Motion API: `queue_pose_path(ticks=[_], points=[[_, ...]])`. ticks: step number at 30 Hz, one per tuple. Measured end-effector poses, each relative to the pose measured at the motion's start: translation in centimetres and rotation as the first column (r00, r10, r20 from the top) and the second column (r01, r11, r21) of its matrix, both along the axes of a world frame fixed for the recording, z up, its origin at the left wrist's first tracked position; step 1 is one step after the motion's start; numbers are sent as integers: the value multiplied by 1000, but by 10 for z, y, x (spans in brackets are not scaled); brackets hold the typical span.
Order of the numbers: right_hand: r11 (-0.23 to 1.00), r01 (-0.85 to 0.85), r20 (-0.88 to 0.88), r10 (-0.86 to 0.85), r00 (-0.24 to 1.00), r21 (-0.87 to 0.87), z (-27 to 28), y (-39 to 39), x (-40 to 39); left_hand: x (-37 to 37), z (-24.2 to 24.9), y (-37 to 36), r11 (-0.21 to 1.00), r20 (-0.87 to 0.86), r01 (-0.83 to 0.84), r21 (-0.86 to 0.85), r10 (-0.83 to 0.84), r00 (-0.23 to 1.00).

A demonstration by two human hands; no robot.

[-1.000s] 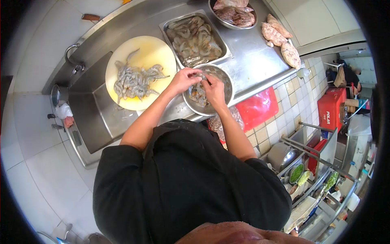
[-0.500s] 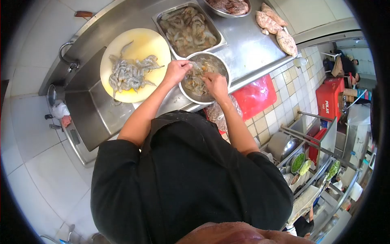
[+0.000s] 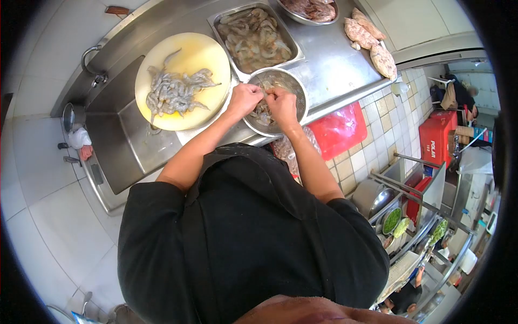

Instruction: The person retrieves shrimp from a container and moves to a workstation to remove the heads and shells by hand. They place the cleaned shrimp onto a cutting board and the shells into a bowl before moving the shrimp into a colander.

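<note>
Over a metal colander my two hands nearly meet, fingertips pinched. My left hand is closed on a grey raw shrimp, mostly hidden by the fingers. My right hand pinches at the same shrimp from the other side. Shrimp shells and pieces lie in the colander below. To the left, a round pale-yellow cutting board carries a heap of grey shrimp. A steel pan behind the colander is filled with shrimp in liquid.
The cutting board overlaps a steel sink with a faucet. At the back are a bowl of meat and several pale meat pieces. A red tray lies below the counter edge. People work far right.
My hands have come closer together over the colander, the right moving left and slightly up toward the left. The whole view has shifted slightly.
</note>
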State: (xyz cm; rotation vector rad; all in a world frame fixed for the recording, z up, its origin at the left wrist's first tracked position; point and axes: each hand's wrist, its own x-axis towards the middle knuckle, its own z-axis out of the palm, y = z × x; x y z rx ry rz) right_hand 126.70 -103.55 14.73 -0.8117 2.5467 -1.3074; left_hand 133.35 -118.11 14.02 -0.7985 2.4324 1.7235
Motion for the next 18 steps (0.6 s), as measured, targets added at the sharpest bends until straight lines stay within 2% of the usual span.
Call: queue_pose_path(ticks=[1, 2, 4, 6, 7, 10, 11, 12, 13, 15, 16, 17, 18], points=[[999, 33, 78, -32, 996, -9, 4, 0, 0, 0, -5, -1, 998, -55, -30, 63, 33, 998], [993, 70, 221, -48, 974, -90, 2, 0, -2, 0, -9, 0, 990, -106, -54, 128, 68, 992], [958, 174, 490, -41, 871, -229, -6, -2, -10, 1, -16, 1, 976, -185, -75, 205, 114, 976], [941, 191, 577, 7, 817, -281, -9, -2, -14, 1, -17, 1, 972, -244, -77, 223, 132, 961], [931, 202, 618, 33, 786, -306, -11, -2, -15, 1, -18, -1, 976, -217, -74, 204, 119, 969], [969, 119, 532, 15, 846, -217, -11, 0, -12, 2, -6, -1, 991, -100, -57, 122, 70, 993], [985, 22, 298, 29, 954, -169, -5, 0, -10, 1, 3, -2, 996, -46, -47, 73, 51, 998], [993, -60, 46, 65, 997, -98, 3, 0, -7, 0, 7, -3, 999, 10, -35, 23, 34, 999], [993, -122, -204, 117, 972, -8, 7, -1, -5, 1, 8, -1, 999, -18, -28, -35, 28, 999], [997, -76, -152, 74, 986, -11, 5, -1, -4, 0, 9, 3, 988, -73, -17, -152, 6, 997], [999, -53, -127, 51, 991, -12, 3, -1, -5, 0, 10, 3, 991, -64, -9, -130, 1, 998], [996, -6, 105, 15, 994, -84, 2, -1, -7, 1, 13, 4, 994, -54, -3, -108, -3, 999], [988, 56, 333, -5, 943, -143, 0, 0, -9, 1, 14, 4, 996, -45, 4, -86, -8, 999]])
